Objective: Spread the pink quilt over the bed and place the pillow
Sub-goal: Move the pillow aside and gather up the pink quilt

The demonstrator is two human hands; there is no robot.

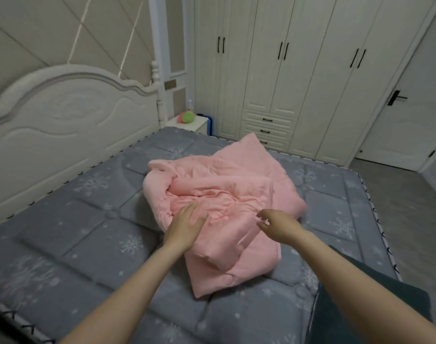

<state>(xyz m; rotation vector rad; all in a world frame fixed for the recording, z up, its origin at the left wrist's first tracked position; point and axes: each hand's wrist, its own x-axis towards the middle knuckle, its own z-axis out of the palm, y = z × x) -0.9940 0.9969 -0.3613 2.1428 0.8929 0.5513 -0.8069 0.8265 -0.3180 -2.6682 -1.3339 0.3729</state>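
Observation:
The pink quilt (222, 194) lies bunched in a loose heap in the middle of the grey snowflake-patterned mattress (75, 239). My left hand (184, 227) rests flat on the quilt's near left side with its fingers straight. My right hand (279, 224) hovers over the quilt's near right part, fingers loosely curled and slightly blurred, holding nothing that I can see. A dark teal object, possibly the pillow (375, 291), lies at the bed's near right edge, partly behind my right forearm.
A white carved headboard (63, 125) stands at the left. A small nightstand (192, 122) with a green and pink toy sits beyond the bed's far corner. Cream wardrobe doors (298, 70) line the back wall, with a white door (408, 108) at the right. Bare floor runs along the bed's right side.

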